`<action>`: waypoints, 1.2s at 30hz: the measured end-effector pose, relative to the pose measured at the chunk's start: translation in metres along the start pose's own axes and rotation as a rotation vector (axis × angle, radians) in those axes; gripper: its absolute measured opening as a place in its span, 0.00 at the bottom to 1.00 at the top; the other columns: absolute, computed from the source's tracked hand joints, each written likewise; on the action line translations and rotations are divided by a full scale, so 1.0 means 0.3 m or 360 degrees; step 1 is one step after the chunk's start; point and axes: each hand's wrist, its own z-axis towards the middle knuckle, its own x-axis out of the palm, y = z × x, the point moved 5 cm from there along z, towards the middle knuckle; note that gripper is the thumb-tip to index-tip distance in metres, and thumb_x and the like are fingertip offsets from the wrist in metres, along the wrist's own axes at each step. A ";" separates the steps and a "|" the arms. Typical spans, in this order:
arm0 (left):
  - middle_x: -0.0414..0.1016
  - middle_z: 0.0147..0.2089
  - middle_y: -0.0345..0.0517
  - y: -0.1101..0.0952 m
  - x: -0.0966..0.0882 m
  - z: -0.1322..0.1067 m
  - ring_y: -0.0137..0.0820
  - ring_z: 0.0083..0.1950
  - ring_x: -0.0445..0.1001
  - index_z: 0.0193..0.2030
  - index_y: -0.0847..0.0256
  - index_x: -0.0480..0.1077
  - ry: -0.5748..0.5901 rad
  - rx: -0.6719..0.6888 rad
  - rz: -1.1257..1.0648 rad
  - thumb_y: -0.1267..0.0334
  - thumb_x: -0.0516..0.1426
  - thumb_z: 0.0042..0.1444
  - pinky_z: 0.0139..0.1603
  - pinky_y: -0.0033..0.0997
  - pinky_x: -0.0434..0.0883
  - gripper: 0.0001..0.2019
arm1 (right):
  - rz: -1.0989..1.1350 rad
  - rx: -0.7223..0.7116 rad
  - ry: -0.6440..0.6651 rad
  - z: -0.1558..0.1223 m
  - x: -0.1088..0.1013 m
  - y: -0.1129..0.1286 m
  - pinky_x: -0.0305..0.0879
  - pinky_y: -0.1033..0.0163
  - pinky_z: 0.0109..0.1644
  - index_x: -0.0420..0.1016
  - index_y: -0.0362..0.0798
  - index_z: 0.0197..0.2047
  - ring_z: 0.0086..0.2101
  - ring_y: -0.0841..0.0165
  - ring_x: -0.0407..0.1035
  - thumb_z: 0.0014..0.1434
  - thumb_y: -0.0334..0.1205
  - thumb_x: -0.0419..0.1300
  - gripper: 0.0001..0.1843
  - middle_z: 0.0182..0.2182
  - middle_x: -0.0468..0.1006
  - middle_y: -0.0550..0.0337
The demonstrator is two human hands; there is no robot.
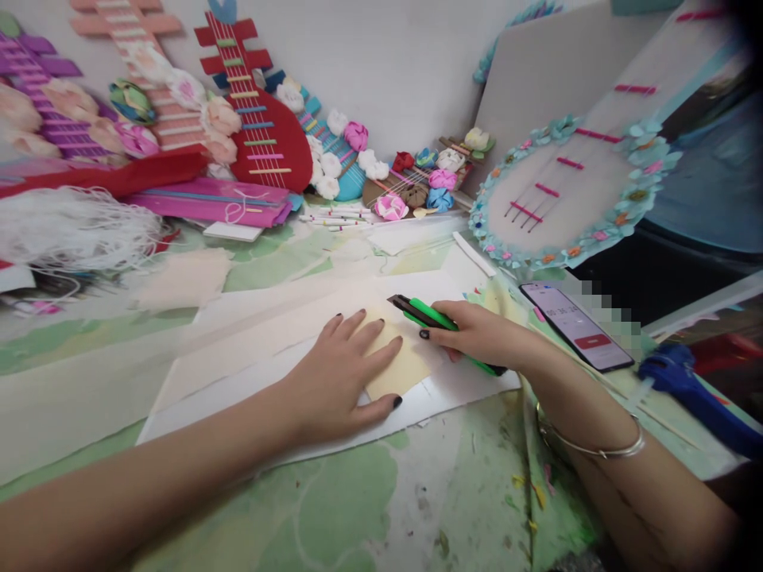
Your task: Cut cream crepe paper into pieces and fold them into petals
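Many things crowd the back and right of your table (342,508)

Along the wall stand toy lutes with paper flowers, the red lute (274,151) among them. White string (77,230) lies heaped at the far left; small sticks (334,215) lie before the lutes. At the right, a white lute (554,195) ringed with blue flowers leans above the table. The phone (575,326) lies just beyond your right wrist, and the blue glue gun (695,389) sits beyond your forearm.

Your left hand (342,369) lies spread, palm down, on the yellow paper (411,361), which rests on the white sheet (179,417). Your right hand (477,327) grips the knife (426,312), blade end toward the far left. The white sheet's near edge slants between your arms; room for moving lies on your side of it, among small scraps.
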 end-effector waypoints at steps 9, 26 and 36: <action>0.43 0.71 0.52 0.017 0.027 -0.006 0.55 0.69 0.43 0.67 0.51 0.50 0.0067 -0.0081 -0.0010 0.42 0.46 0.58 0.64 0.61 0.44 0.32 | 0.0222 0.0047 -0.0038 0.006 0.004 -0.021 0.60 0.66 0.27 0.65 0.47 0.31 0.21 0.72 0.65 0.59 0.38 0.51 0.07 0.21 0.69 0.63; 0.44 0.71 0.55 0.005 -0.012 0.000 0.55 0.69 0.41 0.67 0.54 0.48 0.0175 -0.0097 -0.0093 0.41 0.44 0.58 0.64 0.62 0.43 0.34 | 0.1742 -0.0236 -0.0486 0.030 -0.034 -0.008 0.62 0.67 0.23 0.69 0.49 0.49 0.23 0.69 0.72 0.39 0.35 0.69 0.31 0.35 0.80 0.55; 0.45 0.70 0.60 -0.048 0.018 0.018 0.56 0.70 0.37 0.64 0.63 0.55 0.0081 -0.0291 -0.0061 0.41 0.44 0.58 0.65 0.57 0.44 0.34 | 0.1426 -0.0191 -0.0931 0.044 -0.009 -0.033 0.51 0.68 0.21 0.71 0.46 0.37 0.18 0.73 0.59 0.38 0.29 0.60 0.18 0.18 0.72 0.66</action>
